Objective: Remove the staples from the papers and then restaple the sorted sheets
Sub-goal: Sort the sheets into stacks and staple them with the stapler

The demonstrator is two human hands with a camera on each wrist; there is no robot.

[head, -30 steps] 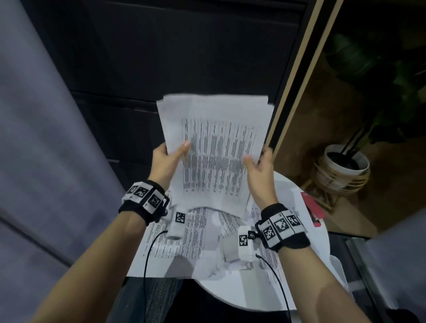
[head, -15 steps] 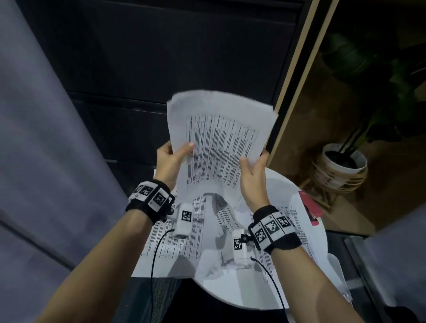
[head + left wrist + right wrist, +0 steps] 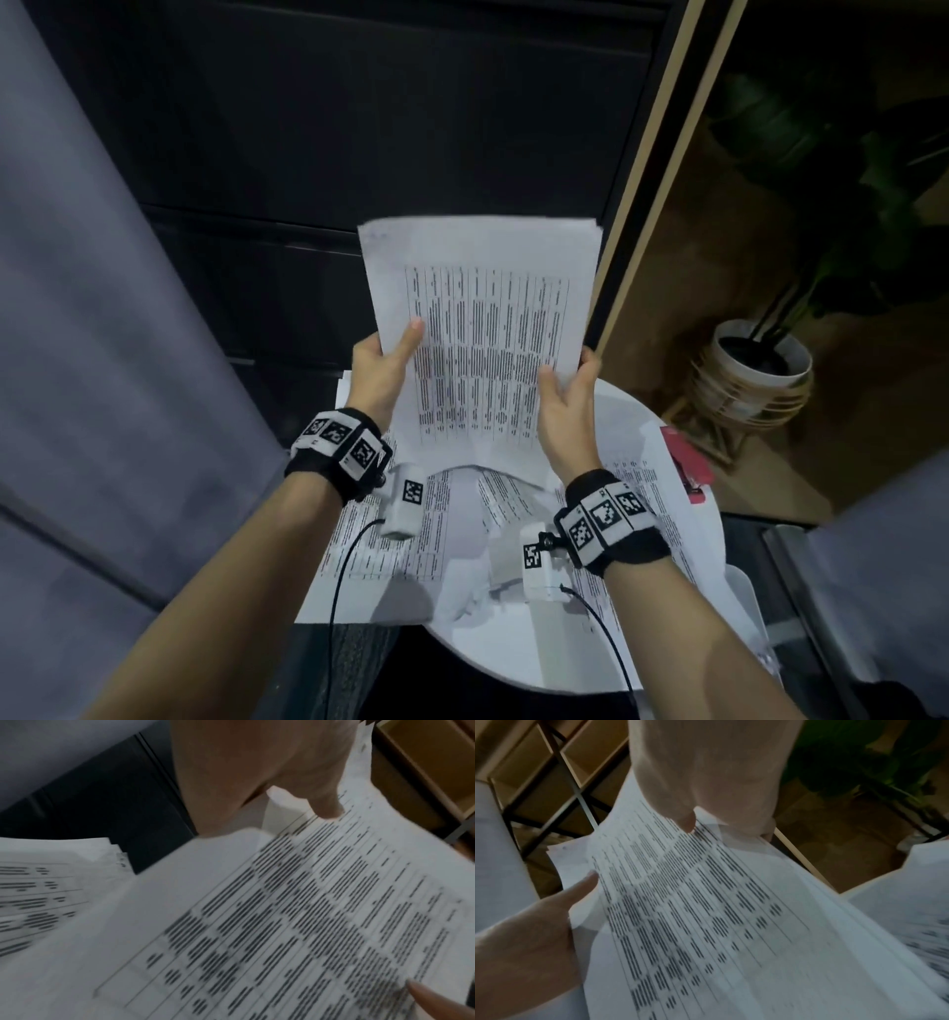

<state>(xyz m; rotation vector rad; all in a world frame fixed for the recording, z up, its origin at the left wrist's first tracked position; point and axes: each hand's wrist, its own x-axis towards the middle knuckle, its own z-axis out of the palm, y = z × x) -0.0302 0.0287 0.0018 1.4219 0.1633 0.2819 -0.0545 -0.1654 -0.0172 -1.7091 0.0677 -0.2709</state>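
Observation:
A stack of printed sheets (image 3: 488, 329) stands upright above the round white table (image 3: 493, 652). My left hand (image 3: 382, 367) grips its left edge, thumb on the front page. My right hand (image 3: 567, 395) grips the right edge the same way. In the left wrist view the stack of printed sheets (image 3: 295, 912) fills the frame under my left hand (image 3: 259, 772); in the right wrist view the stack of printed sheets (image 3: 706, 912) bends under my right hand (image 3: 706, 776). More printed pages (image 3: 385, 539) lie spread on the table below. A red stapler-like object (image 3: 685, 462) lies at the table's right edge.
A dark cabinet (image 3: 359, 128) stands behind the table. A potted plant (image 3: 760, 370) sits on the floor to the right. Grey upholstery (image 3: 77, 360) borders the left side. A light wooden strip (image 3: 667, 169) runs diagonally past the stack's right corner.
The stack tilted to the right, then came back upright and squarer in both hands. My hands stayed on its two side edges.

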